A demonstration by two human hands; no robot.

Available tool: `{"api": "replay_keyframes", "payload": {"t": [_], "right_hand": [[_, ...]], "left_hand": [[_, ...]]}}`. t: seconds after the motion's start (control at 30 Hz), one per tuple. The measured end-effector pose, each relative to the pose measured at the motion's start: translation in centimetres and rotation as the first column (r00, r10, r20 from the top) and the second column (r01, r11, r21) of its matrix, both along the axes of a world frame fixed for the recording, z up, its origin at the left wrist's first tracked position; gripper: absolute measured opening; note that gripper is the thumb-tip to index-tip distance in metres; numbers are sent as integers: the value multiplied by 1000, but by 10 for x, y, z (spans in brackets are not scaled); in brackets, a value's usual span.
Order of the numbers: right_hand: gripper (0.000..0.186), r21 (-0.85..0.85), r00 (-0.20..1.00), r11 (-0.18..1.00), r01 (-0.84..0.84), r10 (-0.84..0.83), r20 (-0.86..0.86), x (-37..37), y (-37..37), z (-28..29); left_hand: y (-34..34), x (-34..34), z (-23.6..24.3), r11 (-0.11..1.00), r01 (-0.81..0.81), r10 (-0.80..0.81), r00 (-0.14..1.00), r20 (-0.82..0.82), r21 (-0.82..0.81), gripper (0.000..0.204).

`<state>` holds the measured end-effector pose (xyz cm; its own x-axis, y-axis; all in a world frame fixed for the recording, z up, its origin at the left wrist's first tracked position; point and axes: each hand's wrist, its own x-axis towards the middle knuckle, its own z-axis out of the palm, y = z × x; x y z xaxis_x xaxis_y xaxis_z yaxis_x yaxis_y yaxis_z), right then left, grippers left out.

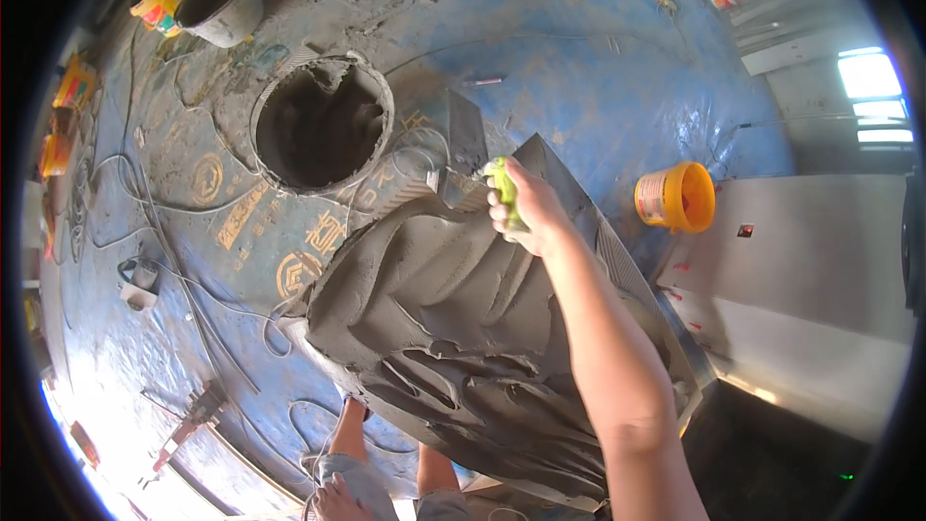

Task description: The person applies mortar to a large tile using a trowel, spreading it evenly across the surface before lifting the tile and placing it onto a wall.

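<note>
Right hand (529,210) was closed tight around a green trowel handle (504,191), fingers wrapped fully, no gap showing. The trowel blade (461,135), flat and grey, stuck out up and to the left of the grip. Directly below and left of the grip lay a big tile (598,232) loaded with thick grey mortar (434,318), ridged and gouged; the hand sat at the upper edge of that heap, touching or just above it, hard to tell which. Left hand (338,500) was low at the frame bottom, well apart from the grip, near the knees; whether it held anything could not be made out. Further up-left of the grip stood a mortar-caked bucket (323,125), open mouth up. To the right of the grip, an orange bucket (677,197) lay tipped on the blue floor sheet (598,68).
</note>
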<state>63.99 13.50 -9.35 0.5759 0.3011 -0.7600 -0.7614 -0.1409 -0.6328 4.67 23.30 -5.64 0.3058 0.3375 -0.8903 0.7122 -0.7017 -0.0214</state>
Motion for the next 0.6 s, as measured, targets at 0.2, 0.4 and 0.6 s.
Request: {"api": "replay_keyframes", "payload": {"t": [0.2,0.4,0.6], "right_hand": [[39,-347,861,844,-410,483,158,-17,-48,95],[39,-608,715,514,-605,687,-130,-25,-34,139],[45,-610,623,434,-663,772,-128,35,31,38]], "left_hand": [[25,15,6,999,43,-45,997,-65,-25,88],[42,52,16,996,32,-41,993,-108,-87,84],[47,29,20,996,-38,26,989,-148,-78,83]]}}
